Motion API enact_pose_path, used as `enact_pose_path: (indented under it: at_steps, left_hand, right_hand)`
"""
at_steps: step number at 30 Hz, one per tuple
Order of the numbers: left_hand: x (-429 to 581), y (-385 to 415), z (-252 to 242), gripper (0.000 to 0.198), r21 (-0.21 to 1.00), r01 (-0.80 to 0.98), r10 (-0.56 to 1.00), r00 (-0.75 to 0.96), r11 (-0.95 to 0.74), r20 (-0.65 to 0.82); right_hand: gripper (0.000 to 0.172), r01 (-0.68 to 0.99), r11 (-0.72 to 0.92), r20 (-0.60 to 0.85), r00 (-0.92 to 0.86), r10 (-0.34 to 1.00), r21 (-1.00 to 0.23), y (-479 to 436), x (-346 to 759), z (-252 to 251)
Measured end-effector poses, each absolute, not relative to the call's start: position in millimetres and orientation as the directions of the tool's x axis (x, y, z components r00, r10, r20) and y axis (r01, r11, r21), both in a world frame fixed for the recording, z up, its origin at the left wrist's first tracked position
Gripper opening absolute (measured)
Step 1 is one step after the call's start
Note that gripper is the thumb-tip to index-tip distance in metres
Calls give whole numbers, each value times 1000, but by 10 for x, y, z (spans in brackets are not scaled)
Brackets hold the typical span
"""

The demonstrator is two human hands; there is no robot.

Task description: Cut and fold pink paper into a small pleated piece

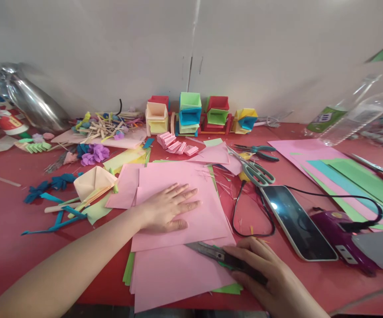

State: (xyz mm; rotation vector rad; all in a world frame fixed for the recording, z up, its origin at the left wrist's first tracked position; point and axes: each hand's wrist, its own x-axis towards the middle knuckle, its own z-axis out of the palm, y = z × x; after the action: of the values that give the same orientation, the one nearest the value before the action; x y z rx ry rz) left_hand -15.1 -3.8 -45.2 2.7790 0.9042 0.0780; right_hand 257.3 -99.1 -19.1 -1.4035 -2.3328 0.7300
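My left hand [169,207] lies flat, fingers spread, on a sheet of pink paper [207,221] at the top of a stack. A second pink sheet [178,278] shows below it, nearer the table's front edge, with green paper [129,269] peeking out underneath. In my right hand [260,269] is a utility knife [211,251], its blade pointing left along the near edge of the upper sheet. Whether the blade touches the paper I cannot tell. Part of the knife's handle is hidden by my fingers.
Right of the stack lie a phone [300,225], a purple power strip [340,238] with a black cable, scissors [257,172] and pliers [260,151]. Folded paper boxes [189,115] stand along the wall. Paper flowers [95,154] and scraps are at left, plastic bottles [360,115] at right.
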Motion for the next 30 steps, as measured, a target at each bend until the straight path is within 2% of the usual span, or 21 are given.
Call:
enact_pose_path:
  at_steps: [12,30]
  left_hand:
    - [-141,-44,-409,64,226,594,598,799,-772,-56]
    - [-148,-29,-445,64,224,575,586,810,-787,-21]
  right_hand:
    - [26,709,418,7,-504,864,-568,-980,2542,-214]
    - [29,691,465,52,-528,848,-554,-994,2457,-301]
